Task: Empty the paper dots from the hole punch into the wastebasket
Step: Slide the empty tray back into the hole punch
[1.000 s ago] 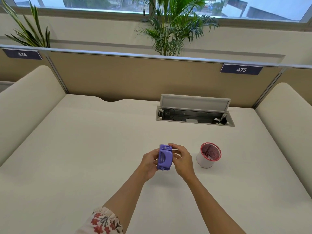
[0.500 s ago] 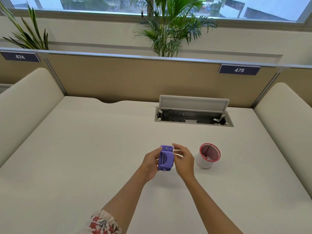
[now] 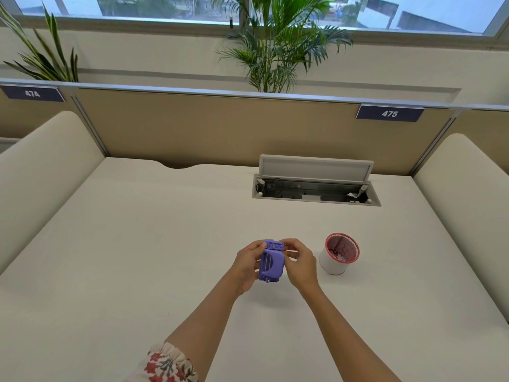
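Observation:
I hold a small purple hole punch above the white desk, tipped on its side with its top facing me. My left hand grips its left side. My right hand holds its right side, fingers curled at the upper end. A small white wastebasket with a red rim stands on the desk just right of my right hand; its patterned inside holds a few white bits. The punch is left of the basket, not over it.
An open cable box with a raised lid is set into the desk behind the basket. Padded beige dividers flank the desk, and a tan partition closes the back. Plants stand behind it.
Both hands keep hold of the punch in nearly the same place. The fingers of my right hand have shifted slightly at the punch's upper end.

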A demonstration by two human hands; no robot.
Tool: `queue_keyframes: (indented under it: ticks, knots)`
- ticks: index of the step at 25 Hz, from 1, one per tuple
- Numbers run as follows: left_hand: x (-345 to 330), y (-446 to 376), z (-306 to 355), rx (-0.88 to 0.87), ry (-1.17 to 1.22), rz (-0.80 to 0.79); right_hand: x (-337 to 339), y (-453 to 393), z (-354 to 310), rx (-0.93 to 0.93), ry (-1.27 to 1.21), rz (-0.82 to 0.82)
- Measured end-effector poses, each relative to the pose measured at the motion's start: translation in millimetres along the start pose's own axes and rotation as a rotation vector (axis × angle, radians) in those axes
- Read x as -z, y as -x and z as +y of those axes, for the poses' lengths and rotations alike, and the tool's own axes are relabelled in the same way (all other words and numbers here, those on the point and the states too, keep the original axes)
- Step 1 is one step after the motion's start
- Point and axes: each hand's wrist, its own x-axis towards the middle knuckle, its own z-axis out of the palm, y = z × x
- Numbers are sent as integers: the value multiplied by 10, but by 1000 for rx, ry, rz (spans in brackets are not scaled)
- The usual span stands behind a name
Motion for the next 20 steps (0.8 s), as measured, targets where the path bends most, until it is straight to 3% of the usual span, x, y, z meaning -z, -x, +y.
queue_keyframes:
  ticks: [6, 11, 20]
  knots:
    - [37, -1, -18, 28, 32, 7, 36, 16, -11, -16, -5, -22]
    - [-6, 13, 8, 2, 180, 64, 1, 53, 21, -167, -35, -104]
    - [-30, 29, 38, -14, 200, 74, -5, 80, 4, -109, -21, -84]
